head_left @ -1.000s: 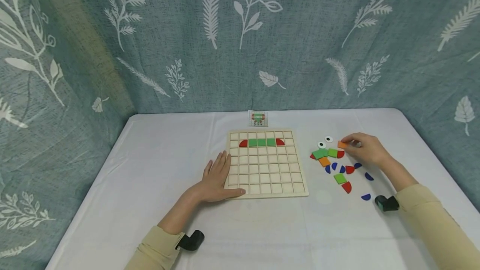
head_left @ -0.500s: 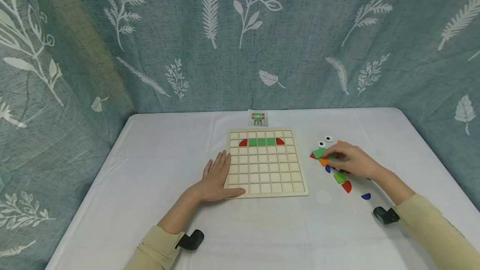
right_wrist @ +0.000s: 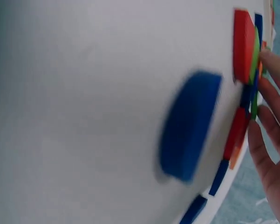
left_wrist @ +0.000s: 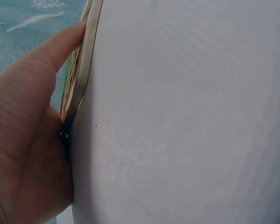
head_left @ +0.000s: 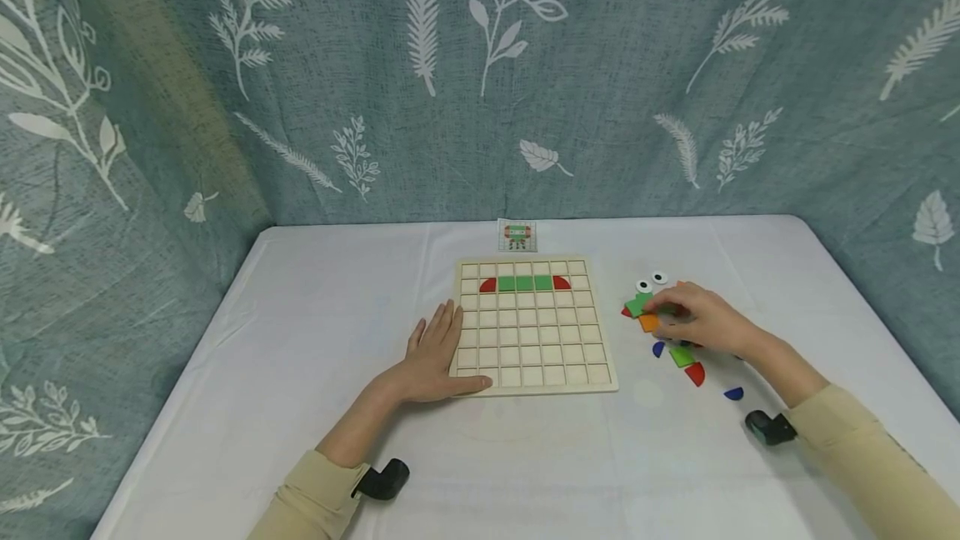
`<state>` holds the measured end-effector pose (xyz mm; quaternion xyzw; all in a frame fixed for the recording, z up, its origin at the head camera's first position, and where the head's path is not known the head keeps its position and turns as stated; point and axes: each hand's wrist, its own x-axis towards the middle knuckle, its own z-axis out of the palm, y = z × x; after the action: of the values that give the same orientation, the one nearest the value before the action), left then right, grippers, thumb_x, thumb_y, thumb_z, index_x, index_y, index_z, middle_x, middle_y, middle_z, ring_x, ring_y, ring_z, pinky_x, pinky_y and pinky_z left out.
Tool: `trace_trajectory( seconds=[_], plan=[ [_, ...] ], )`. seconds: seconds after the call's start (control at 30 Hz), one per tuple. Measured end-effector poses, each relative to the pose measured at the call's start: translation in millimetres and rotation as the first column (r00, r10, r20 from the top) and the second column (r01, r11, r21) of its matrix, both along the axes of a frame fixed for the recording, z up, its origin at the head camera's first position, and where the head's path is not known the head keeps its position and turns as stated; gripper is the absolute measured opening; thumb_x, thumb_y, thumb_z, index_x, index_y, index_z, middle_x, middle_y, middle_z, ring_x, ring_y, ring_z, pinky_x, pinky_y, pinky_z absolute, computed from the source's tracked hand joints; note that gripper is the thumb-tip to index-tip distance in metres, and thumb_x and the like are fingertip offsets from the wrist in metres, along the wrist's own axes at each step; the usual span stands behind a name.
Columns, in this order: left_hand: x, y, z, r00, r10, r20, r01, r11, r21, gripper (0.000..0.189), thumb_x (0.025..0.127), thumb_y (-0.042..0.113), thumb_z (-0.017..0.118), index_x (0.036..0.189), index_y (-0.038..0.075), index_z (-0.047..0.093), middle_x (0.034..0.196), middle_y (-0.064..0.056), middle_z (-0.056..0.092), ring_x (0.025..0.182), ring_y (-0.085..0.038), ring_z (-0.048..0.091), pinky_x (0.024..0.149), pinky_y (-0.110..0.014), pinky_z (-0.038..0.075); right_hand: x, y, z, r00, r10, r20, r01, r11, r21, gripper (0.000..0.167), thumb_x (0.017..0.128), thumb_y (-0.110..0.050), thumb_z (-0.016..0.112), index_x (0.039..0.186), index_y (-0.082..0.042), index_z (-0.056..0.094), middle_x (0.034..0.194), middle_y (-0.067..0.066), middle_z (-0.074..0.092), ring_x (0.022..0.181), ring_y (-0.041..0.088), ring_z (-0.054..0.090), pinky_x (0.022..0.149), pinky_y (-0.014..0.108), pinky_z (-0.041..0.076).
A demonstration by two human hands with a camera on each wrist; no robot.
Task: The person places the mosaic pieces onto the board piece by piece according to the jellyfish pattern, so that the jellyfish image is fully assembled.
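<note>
My left hand [head_left: 429, 363] lies with straight fingers along the left edge of a wooden grid board [head_left: 517, 336], its thumb over the front corner. In the board's second row sit green squares [head_left: 524, 283] with a red quarter-round [head_left: 488, 285] at each end. My right hand [head_left: 701, 319] bends low over the loose pieces to the right, fingertips beside a green tile [head_left: 638, 306] and an orange square [head_left: 648, 322]. Its thumb and fingers are spread apart in the right wrist view, near the edge-on pieces. The palm side hides several of them.
A small pattern card [head_left: 517, 236] lies behind the board. Two eye discs [head_left: 643, 286] rest beyond the pieces. Nearer me are a lime square [head_left: 682, 357], a red quarter-round [head_left: 696, 373] and a blue half-round [head_left: 734, 394]. A patterned curtain [head_left: 465, 140] borders the white table [head_left: 315, 340].
My right hand has moved from an orange piece at the back right to the front left, over the pile. A blue half-round has slid slightly towards me. The left hand stays put.
</note>
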<state>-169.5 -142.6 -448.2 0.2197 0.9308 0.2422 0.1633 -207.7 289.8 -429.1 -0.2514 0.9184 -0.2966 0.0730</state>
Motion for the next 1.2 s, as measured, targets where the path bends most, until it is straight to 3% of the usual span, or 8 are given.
trace_trajectory(
  seconds=[0.13,0.37,0.4,0.57,0.77,1.0,1.2],
  plan=[
    [-0.1,-0.1,-0.4,1.000,0.001,-0.006,-0.001,1.000,0.004,0.114,0.085,0.061,0.063,0.154,-0.003,-0.001,0.161,-0.019,-0.010,0.148,-0.029,-0.013,0.114,-0.052,-0.007,0.6,-4.9,-2.0,0.999,-0.029,-0.031,0.029,1.000,0.012,0.028,0.084,-0.015,0.078,0.110,-0.011,0.069,0.102,-0.001,0.064,0.081,0.016,0.045,0.072,0.034,0.042],
    [0.4,-1.1,0.3,1.000,0.005,-0.003,-0.005,1.000,0.006,0.114,0.085,0.060,0.064,0.154,-0.003,-0.001,0.161,-0.019,-0.009,0.148,-0.029,-0.012,0.114,-0.053,-0.007,-3.0,-28.8,-1.0,0.997,-0.073,-0.038,0.072,0.996,-0.045,0.020,0.085,-0.017,0.078,0.103,-0.016,0.070,0.100,-0.003,0.067,0.085,0.014,0.057,0.078,0.035,0.050],
    [0.4,-1.4,0.3,1.000,0.007,-0.004,-0.007,1.000,0.006,0.114,0.085,0.060,0.064,0.154,-0.004,0.000,0.161,-0.020,-0.008,0.148,-0.030,-0.011,0.114,-0.053,-0.006,-5.0,-35.6,-0.6,0.997,-0.073,-0.033,0.071,0.996,-0.062,0.019,0.085,-0.017,0.078,0.102,-0.016,0.070,0.099,-0.003,0.067,0.087,0.015,0.058,0.072,0.033,0.051],
    [0.4,-2.0,0.1,1.000,0.011,-0.003,-0.011,1.000,0.010,0.113,0.086,0.060,0.064,0.154,-0.003,-0.001,0.161,-0.020,-0.008,0.148,-0.030,-0.011,0.114,-0.053,-0.006,-19.6,-75.0,0.5,0.999,-0.033,-0.042,0.028,0.992,-0.120,0.012,0.086,-0.016,0.077,0.096,-0.014,0.070,0.094,-0.002,0.067,0.087,0.016,0.062,0.076,0.032,0.053],
    [0.8,0.1,0.0,1.000,0.003,0.009,-0.003,1.000,0.009,0.113,0.086,0.060,0.063,0.154,-0.002,-0.003,0.161,-0.018,-0.011,0.147,-0.028,-0.013,0.114,-0.052,-0.008,-34.1,-105.8,-1.1,0.997,0.048,-0.065,-0.054,0.994,-0.096,0.007,0.087,-0.012,0.075,0.092,-0.009,0.071,0.092,0.001,0.067,0.087,0.019,0.065,0.077,0.034,0.054],
    [1.6,1.3,-0.3,1.000,0.004,-0.003,-0.004,1.000,0.011,0.113,0.086,0.060,0.063,0.154,-0.003,-0.002,0.161,-0.019,-0.009,0.148,-0.029,-0.012,0.114,-0.052,-0.007,-35.6,-114.2,-0.9,0.992,0.074,-0.098,-0.084,0.992,-0.093,0.006,0.089,-0.006,0.071,0.095,-0.006,0.073,0.094,0.005,0.068,0.090,0.023,0.066,0.079,0.036,0.055],
    [1.2,0.2,-1.2,1.000,0.009,-0.010,-0.009,1.000,0.002,0.113,0.086,0.060,0.063,0.154,-0.002,-0.002,0.161,-0.018,-0.009,0.148,-0.028,-0.012,0.114,-0.052,-0.007,-35.0,-103.2,-0.1,0.999,0.041,-0.024,-0.045,0.987,-0.156,0.015,0.095,-0.011,0.065,0.105,-0.005,0.074,0.113,0.012,0.069,0.106,0.029,0.064,0.085,0.037,0.054]
  ],
)
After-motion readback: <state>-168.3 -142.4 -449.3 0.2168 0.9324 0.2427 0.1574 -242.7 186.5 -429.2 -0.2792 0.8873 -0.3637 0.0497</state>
